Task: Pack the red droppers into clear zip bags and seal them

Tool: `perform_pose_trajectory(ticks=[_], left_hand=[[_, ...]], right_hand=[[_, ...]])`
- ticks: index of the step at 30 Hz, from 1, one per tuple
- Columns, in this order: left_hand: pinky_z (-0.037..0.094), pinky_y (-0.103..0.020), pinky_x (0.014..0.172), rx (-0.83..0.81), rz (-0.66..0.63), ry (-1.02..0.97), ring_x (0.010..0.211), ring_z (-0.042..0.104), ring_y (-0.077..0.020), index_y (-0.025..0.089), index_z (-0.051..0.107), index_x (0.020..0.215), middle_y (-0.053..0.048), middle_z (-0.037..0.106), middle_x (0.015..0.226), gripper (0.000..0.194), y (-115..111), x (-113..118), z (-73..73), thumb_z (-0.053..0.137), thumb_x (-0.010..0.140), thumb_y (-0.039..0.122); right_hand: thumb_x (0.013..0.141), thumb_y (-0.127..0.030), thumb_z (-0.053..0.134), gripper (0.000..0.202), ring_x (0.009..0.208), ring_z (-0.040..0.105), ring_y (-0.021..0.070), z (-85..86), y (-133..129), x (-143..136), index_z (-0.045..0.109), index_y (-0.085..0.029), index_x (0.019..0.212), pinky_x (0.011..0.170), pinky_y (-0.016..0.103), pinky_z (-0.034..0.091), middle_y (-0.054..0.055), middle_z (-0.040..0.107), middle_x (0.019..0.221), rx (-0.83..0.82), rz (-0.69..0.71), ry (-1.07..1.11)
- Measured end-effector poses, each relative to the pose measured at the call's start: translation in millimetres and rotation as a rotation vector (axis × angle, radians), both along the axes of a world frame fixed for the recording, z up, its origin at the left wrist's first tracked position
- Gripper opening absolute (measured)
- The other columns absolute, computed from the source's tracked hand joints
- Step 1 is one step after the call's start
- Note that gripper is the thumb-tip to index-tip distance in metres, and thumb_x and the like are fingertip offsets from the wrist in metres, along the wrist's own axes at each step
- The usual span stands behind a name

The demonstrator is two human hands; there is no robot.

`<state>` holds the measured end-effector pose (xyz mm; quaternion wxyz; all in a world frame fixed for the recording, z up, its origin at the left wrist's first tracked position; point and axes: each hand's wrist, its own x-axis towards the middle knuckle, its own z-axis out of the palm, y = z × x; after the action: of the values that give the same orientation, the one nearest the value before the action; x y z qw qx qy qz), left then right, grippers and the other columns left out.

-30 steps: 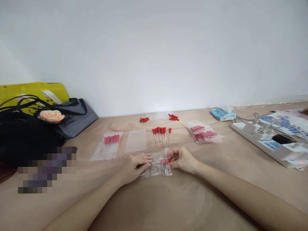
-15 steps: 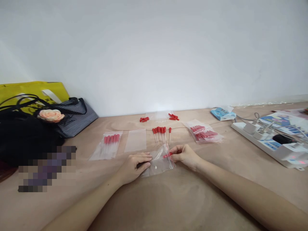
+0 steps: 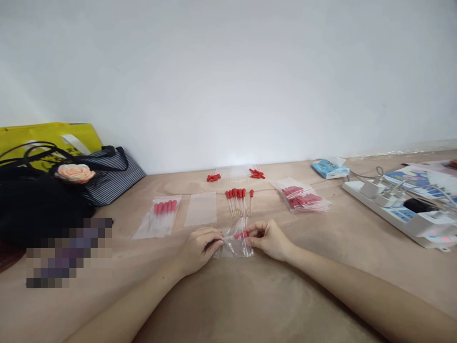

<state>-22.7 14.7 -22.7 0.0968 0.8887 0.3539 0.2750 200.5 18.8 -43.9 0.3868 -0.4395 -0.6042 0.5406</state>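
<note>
My left hand is closed on the left end of a clear zip bag, thumb and fingers pinching the plastic. At the bag's mouth, my right hand pinches the end of a dropper whose red rubber bulb lies mostly inside the film. The dropper's thin stem is hard to make out through the bag. Just beyond the bag lies a row of red-bulbed droppers, with one more dropper slightly apart at the right.
A filled bag of droppers and a flat zip bag lie left. Filled bags are stacked right. Loose red bulbs and glass tubes sit by the wall. A power strip stands right, bags left.
My right hand has moved left, and the red bulb has gone deeper into the bag. The bag has crumpled between my hands, and my left fingers have curled onto its end.
</note>
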Motion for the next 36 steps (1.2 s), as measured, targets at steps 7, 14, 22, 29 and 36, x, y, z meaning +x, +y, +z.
perform_pose_trajectory(ticks=[7,14,22,29,36], left_hand=[[0.05,-0.027,0.077,-0.051,0.025,-0.029,0.085,0.062,-0.0154,0.018,0.063,0.081,-0.002,0.067,0.084,0.017,-1,-1,-1.3,0.047,0.083,0.024],[0.037,-0.042,0.097,-0.099,0.045,0.112,0.111,0.049,-0.0233,0.021,0.056,0.109,-0.005,0.06,0.112,0.036,-4,-5,6.9,0.055,0.077,0.036],[0.028,-0.045,0.102,-0.233,-0.029,0.199,0.12,0.038,-0.023,0.023,0.049,0.119,-0.005,0.048,0.126,0.043,-6,-3,12.6,0.052,0.079,0.039],[0.028,-0.047,0.101,-0.244,-0.034,0.207,0.121,0.037,-0.0237,0.022,0.049,0.118,-0.006,0.048,0.126,0.042,-5,-4,12.5,0.052,0.079,0.037],[0.027,-0.048,0.101,-0.253,-0.037,0.192,0.12,0.039,-0.0246,0.023,0.051,0.117,-0.006,0.05,0.124,0.041,-7,-2,16.0,0.052,0.079,0.037]], right_hand=[[0.051,-0.008,0.059,0.028,0.038,0.04,0.0029,7.7,9,12,0.058,-0.013,0.078,0.039,0.015,0.031,-0.009,0.051,0.045,-0.102,-0.006,-0.011],[0.051,-0.012,0.058,0.024,0.035,0.042,0.0038,12.9,18,26,0.058,-0.014,0.075,0.035,0.015,0.031,-0.01,0.05,0.043,-0.177,0.153,-0.083],[0.061,-0.017,0.055,0.011,0.042,0.048,0.0078,18.7,33,38,0.061,-0.015,0.07,0.042,0.02,0.038,-0.003,0.056,0.052,0.032,0.11,-0.357],[0.077,-0.036,0.05,0.031,0.105,0.047,0.0236,29.6,68,6,0.062,-0.019,0.101,0.091,0.041,0.033,0.011,0.054,0.114,0.773,-0.037,-0.721],[0.078,-0.06,0.034,0.049,0.126,0.021,0.0311,22.3,90,-33,0.05,-0.034,0.117,0.093,0.065,0.006,0.007,0.033,0.136,0.688,0.097,-0.938]])
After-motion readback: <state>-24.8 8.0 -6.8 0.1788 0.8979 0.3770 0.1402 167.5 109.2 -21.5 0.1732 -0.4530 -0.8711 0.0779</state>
